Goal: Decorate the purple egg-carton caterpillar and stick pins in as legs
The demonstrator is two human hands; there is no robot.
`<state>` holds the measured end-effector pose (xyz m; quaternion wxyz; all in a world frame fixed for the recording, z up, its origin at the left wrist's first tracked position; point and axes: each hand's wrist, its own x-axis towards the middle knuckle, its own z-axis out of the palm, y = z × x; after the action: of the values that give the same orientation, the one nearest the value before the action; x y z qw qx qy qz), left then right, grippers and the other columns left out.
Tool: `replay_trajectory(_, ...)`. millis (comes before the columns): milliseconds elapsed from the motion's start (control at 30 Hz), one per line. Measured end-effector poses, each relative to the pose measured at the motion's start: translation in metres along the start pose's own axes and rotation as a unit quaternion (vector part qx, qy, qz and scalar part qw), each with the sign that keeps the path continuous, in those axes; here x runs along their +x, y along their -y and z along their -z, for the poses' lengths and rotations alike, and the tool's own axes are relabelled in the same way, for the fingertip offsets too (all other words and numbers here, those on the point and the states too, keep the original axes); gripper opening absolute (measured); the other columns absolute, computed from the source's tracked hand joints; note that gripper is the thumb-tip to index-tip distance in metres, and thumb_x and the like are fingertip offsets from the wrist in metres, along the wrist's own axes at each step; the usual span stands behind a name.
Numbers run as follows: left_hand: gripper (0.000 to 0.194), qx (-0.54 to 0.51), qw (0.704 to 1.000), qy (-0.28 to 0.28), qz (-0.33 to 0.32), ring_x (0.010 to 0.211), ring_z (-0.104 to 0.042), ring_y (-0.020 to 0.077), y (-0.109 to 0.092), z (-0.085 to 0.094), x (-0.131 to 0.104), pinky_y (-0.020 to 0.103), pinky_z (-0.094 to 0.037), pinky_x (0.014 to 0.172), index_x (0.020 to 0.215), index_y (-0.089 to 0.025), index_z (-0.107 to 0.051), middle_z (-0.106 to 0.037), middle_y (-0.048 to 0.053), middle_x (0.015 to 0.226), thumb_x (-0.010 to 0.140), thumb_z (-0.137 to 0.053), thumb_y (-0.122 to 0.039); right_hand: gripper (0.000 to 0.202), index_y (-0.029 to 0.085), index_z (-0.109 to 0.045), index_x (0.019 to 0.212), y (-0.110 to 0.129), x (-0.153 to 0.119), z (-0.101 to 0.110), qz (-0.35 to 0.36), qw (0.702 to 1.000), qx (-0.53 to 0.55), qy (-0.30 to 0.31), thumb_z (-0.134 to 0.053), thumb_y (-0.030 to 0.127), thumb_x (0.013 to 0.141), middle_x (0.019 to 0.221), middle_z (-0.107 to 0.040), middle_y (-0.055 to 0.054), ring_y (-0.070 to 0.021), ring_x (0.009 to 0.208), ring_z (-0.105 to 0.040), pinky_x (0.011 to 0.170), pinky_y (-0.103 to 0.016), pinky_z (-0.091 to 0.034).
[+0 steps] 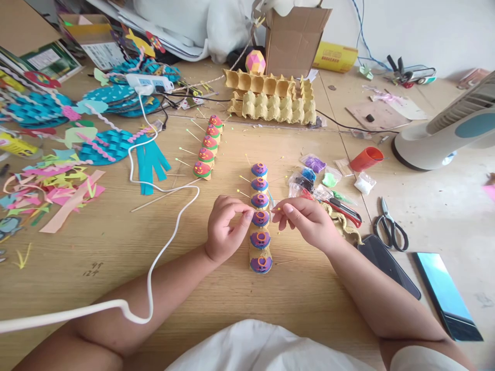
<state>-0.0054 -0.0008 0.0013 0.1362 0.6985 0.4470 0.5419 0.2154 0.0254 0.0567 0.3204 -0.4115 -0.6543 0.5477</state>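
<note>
A strip of egg carton cups with purple clay caps and orange rings [260, 239] runs front to back before me. Thin sticks with yellow tips stand out from its far cups. My left hand [231, 226] is at the strip's left side, thumb and forefinger pinched at a cup; what lies between them is too small to name. At the right side my right hand [303, 219] pinches a thin stick with a yellow tip [279, 209]. Farther back on the left lies a second strip, with red and green caps [208, 147] and similar sticks on its left side.
Clay packets [314, 164], a red cutter [347, 211], scissors [390, 226] and two phones [389, 265] lie to the right. A white cable [181, 211] crosses the left side. Paper scraps [58, 190], egg cartons [276, 100] and a fan [436, 134] stand farther out.
</note>
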Motion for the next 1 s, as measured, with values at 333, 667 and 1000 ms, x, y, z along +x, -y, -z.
replay_trajectory(333, 0.006, 0.028, 0.999, -0.003, -0.016, 0.084, -0.063, 0.018, -0.0014, -0.0005, 0.0014, 0.038, -0.052, 0.082, 0.092, -0.023, -0.067, -0.072, 0.002, 0.085, 0.097, -0.063, -0.021, 0.043, 0.017, -0.072, 0.081, 0.0015, 0.0011, -0.0005, -0.055, 0.997, 0.049, -0.003, -0.07, 0.06, 0.09, 0.077, -0.075, -0.006, -0.0133, 0.06, -0.067, 0.055, -0.025, -0.051)
replay_trajectory(667, 0.006, 0.029, 0.999, -0.004, -0.026, 0.083, -0.063, 0.0174, -0.0019, -0.0003, 0.0017, 0.037, -0.051, 0.081, 0.093, -0.023, -0.067, -0.072, 0.002, 0.085, 0.096, -0.065, -0.019, 0.042, 0.017, -0.072, 0.081, -0.0004, 0.0009, -0.0016, -0.044, 0.998, 0.045, -0.013, -0.069, 0.058, 0.091, 0.076, -0.075, -0.006, -0.0131, 0.059, -0.067, 0.054, -0.025, -0.05)
replay_trajectory(1000, 0.007, 0.021, 0.999, -0.001, -0.03, 0.082, -0.062, 0.0171, -0.0032, -0.0005, 0.0034, 0.036, -0.05, 0.081, 0.092, -0.023, -0.067, -0.071, 0.001, 0.084, 0.095, -0.066, -0.017, 0.041, 0.017, -0.072, 0.081, -0.0014, 0.0003, -0.0024, -0.042, 0.998, 0.043, -0.012, -0.068, 0.056, 0.092, 0.076, -0.075, -0.006, -0.0128, 0.059, -0.067, 0.055, -0.024, -0.05)
